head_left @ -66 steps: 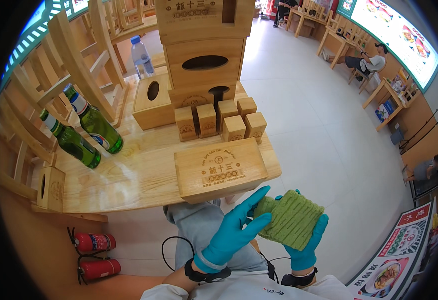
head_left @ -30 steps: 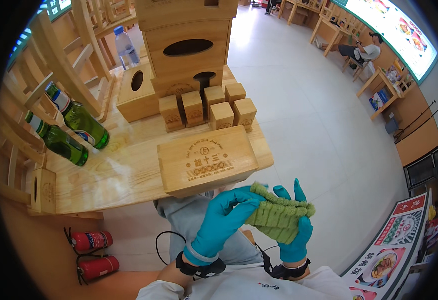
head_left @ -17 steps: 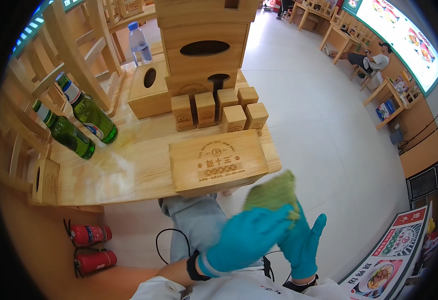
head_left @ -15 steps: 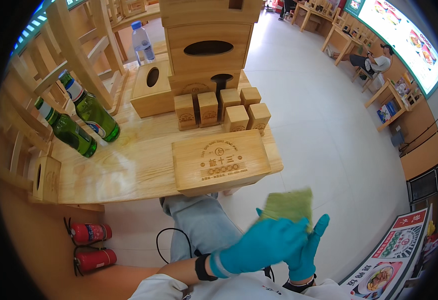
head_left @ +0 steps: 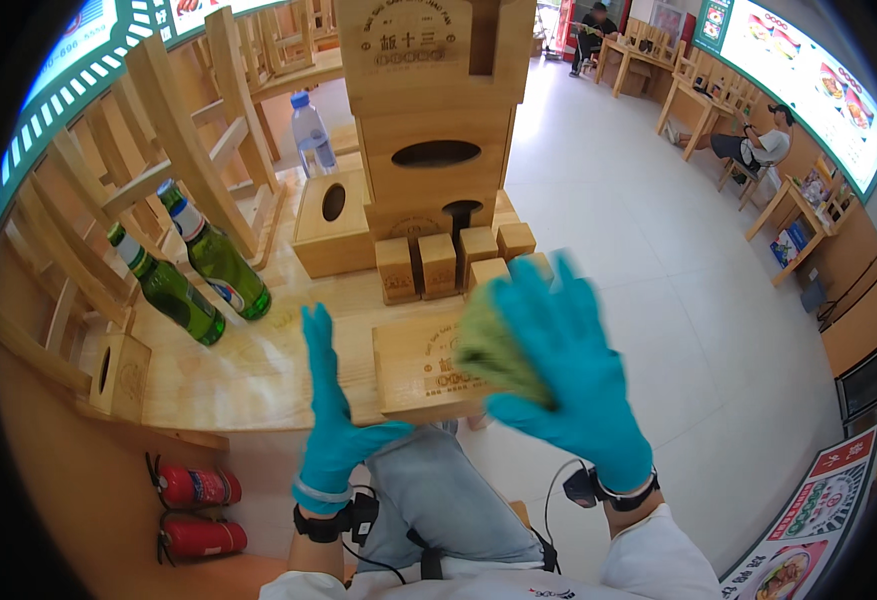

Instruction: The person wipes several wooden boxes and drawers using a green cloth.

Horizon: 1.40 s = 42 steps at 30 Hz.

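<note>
In a teal glove, my right hand (head_left: 576, 380) holds a folded green cloth (head_left: 496, 350) over the right part of a wooden box (head_left: 410, 365) with printed marks. Glove and cloth are slightly blurred, and whether the cloth touches the box I cannot tell. My left hand (head_left: 333, 425), gloved alike, is open with nothing in it, fingers pointing up, just left of the box. Several small wooden blocks (head_left: 438, 266) stand behind the box, some of them partly hidden by my right hand. All this is at the front right of a wooden table (head_left: 258, 370).
Two green bottles (head_left: 180, 303) stand on the table's left side. Stacked wooden tissue boxes (head_left: 433, 125) rise behind the blocks, near a clear plastic bottle (head_left: 311, 135). Upturned chairs (head_left: 193, 150) line the left. Red fire extinguishers (head_left: 200, 485) are below. Two people sit far off.
My hands, together over the floor at the right before, are now apart. The right has carried the cloth over the box; the left has moved left. The view has shifted slightly.
</note>
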Available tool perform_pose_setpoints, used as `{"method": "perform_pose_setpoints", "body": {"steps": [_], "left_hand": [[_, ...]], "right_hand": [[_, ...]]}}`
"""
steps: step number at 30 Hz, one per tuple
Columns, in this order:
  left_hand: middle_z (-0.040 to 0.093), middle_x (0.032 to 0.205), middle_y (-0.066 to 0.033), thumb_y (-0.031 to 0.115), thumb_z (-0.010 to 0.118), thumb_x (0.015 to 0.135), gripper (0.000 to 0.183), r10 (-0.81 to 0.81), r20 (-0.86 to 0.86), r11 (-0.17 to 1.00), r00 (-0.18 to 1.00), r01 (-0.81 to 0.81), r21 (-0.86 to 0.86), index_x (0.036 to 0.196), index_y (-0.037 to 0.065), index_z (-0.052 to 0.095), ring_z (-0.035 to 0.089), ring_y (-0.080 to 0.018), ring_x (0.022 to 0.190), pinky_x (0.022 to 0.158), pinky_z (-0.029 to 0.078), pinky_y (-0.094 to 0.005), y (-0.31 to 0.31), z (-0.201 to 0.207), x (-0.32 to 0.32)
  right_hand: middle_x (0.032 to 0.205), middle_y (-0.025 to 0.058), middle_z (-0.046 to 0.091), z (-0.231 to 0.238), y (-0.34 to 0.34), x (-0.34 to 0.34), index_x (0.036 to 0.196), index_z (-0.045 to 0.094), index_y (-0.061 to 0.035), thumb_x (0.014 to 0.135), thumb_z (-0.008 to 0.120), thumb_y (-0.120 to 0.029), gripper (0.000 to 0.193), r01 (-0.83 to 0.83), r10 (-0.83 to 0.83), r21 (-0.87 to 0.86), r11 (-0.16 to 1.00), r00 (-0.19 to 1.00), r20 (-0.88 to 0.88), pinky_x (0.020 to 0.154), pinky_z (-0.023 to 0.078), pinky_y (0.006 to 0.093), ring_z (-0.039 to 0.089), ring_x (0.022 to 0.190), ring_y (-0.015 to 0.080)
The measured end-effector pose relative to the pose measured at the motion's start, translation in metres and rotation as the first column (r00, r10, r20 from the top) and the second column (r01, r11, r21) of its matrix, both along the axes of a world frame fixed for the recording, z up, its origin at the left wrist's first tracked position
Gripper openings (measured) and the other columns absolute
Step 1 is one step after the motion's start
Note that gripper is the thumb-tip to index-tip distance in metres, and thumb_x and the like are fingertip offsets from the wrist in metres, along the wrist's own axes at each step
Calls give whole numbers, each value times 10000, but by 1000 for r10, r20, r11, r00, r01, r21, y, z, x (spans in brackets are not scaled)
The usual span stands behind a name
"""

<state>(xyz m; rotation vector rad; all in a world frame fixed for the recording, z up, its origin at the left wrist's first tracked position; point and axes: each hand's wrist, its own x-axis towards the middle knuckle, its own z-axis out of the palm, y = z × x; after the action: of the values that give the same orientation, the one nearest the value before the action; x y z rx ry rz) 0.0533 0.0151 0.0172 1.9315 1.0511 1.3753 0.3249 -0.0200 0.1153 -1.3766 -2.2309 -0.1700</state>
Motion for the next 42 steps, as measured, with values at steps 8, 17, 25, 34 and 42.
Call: {"method": "perform_pose_setpoints", "body": {"steps": [8,17,25,34,42], "left_hand": [[301,1541,-158,57,958,598,1520,-193,576,819,794,453,-351,1584,201,-190,472,-363,1367,1096,492,-512,14,-19,37],[369,1515,-168,62,924,664,1426,-264,519,830,813,466,-307,1599,212,-142,499,-345,1344,1076,504,-504,10,-31,26],[384,1506,-170,146,941,663,1416,-120,617,799,778,445,-405,1607,193,-114,480,-340,1359,1092,480,-495,6,-51,28],[441,1448,-169,272,973,632,1439,-172,394,906,903,302,-298,1616,127,-67,467,-331,1350,1116,437,-472,13,-33,36],[486,1383,-176,338,989,592,1458,-173,196,972,965,199,-123,1615,48,-8,515,-354,1260,1071,434,-465,21,-34,35]], "right_hand": [[1600,250,260,-29,20,-26,1566,337,-114,782,655,-725,1043,-23,41,-176,984,994,100,1195,202,638,227,1477,493],[1587,279,290,-34,36,-102,1553,362,-80,971,553,-464,723,-154,180,-182,971,974,134,1192,207,612,262,1458,525],[1620,204,295,-42,33,-114,1533,415,-101,979,548,-345,620,-135,153,-84,987,952,266,1178,305,524,320,1473,405],[1601,129,365,-18,13,-25,1513,443,-121,916,658,-292,657,-67,117,-219,973,968,223,1040,478,452,407,1426,362],[1241,122,678,-38,-37,57,1293,625,-19,984,609,-214,365,301,-386,-246,921,786,-482,771,558,344,672,962,204]]}}
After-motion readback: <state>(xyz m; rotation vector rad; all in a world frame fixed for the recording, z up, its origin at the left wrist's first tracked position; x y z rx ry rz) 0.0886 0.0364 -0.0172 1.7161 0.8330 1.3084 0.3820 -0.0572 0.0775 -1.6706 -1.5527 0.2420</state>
